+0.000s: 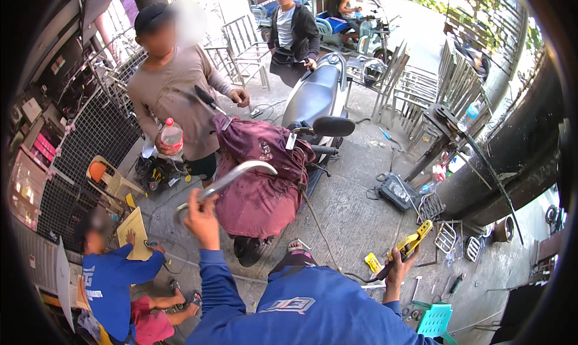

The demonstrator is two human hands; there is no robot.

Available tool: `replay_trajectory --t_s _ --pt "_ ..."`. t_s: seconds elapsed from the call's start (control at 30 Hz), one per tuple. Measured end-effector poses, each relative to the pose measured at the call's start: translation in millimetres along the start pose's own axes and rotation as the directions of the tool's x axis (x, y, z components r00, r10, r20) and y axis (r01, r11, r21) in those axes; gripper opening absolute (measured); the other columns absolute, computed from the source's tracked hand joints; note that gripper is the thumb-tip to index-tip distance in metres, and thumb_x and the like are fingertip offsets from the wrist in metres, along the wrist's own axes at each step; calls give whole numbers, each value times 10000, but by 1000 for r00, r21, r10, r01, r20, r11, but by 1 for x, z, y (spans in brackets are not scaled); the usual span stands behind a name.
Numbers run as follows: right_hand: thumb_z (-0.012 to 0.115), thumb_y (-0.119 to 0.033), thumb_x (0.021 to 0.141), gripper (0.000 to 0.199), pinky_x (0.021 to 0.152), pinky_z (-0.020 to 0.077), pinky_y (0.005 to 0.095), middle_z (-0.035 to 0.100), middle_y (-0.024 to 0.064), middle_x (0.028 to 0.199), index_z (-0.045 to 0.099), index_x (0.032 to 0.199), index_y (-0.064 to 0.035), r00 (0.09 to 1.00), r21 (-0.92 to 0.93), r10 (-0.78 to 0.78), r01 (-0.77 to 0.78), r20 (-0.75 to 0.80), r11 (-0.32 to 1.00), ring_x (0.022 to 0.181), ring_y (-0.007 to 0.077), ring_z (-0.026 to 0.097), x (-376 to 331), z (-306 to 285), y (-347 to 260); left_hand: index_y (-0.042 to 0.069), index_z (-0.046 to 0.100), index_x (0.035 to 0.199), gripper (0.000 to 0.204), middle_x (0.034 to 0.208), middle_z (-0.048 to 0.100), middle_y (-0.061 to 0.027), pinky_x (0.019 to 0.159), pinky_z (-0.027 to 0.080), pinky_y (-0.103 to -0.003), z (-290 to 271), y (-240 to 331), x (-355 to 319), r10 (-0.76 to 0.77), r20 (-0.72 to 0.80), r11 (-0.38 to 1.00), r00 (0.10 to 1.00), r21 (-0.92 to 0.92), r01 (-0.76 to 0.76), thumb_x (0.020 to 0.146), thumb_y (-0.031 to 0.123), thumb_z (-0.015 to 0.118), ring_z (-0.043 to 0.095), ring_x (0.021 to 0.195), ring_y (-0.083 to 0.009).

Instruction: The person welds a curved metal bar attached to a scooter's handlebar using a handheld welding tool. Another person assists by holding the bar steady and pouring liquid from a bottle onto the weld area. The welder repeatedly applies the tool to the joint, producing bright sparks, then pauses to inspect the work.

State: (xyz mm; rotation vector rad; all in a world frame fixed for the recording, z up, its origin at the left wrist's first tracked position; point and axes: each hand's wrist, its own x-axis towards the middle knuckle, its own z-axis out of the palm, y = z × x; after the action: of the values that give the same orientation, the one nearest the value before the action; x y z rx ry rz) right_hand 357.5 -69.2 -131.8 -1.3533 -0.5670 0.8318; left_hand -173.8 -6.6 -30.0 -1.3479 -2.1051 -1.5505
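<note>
A royal-blue long-sleeved shirt [337, 306] covers the torso, its cloth smooth across the upper part and creased toward the sides. On it sits a white print [286, 305], angular and blocky, drawn in outline and slanting slightly. The left sleeve [220, 288] is the same plain blue, wrinkled along the forearm and ending in a snug cuff at the wrist; of the right sleeve [394, 307], only a short blue stretch shows. Both the left hand [203, 220] and the right hand [400, 268] are bare. Below the shirt, dark legwear [292, 261] carries small pink markings.
</note>
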Motion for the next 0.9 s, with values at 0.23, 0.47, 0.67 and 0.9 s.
replay_trajectory --t_s 0.23,0.47,0.67,0.9 --pt "778 -82 914 866 514 493 264 588 73 1002 281 1614 -198 997 13 27 -27 -73 1000 612 113 548 14 9 9 12 702 1065 354 800 670 -56 571 428 -306 -34 -7 24 -372 410 928 833 146 342 999 357 742 592 627 -113" --pt "835 -213 887 926 524 494 271 581 77 1044 266 1617 -190 994 -7 14 -15 -106 1000 649 128 561 36 46 22 18 673 1243 398 1004 616 -23 853 492 -275 17 -25 37 -118 453 831 884 -441 338 999 320 760 634 931 -123" --pt "841 -176 882 933 549 508 274 588 71 1023 257 1609 -184 991 -84 -19 8 -130 996 650 128 557 49 78 11 46 665 1245 298 1143 720 -91 884 530 -372 -1 -15 129 108 666 991 739 -135 -23 1038 261 680 678 965 -206" --pt "810 -105 917 880 550 517 286 583 65 986 264 1601 -199 985 -87 -46 31 -168 996 641 119 555 30 124 6 102 704 1119 337 947 624 -66 911 429 -416 107 -2 177 599 626 710 500 -126 -693 916 366 748 607 933 -304"
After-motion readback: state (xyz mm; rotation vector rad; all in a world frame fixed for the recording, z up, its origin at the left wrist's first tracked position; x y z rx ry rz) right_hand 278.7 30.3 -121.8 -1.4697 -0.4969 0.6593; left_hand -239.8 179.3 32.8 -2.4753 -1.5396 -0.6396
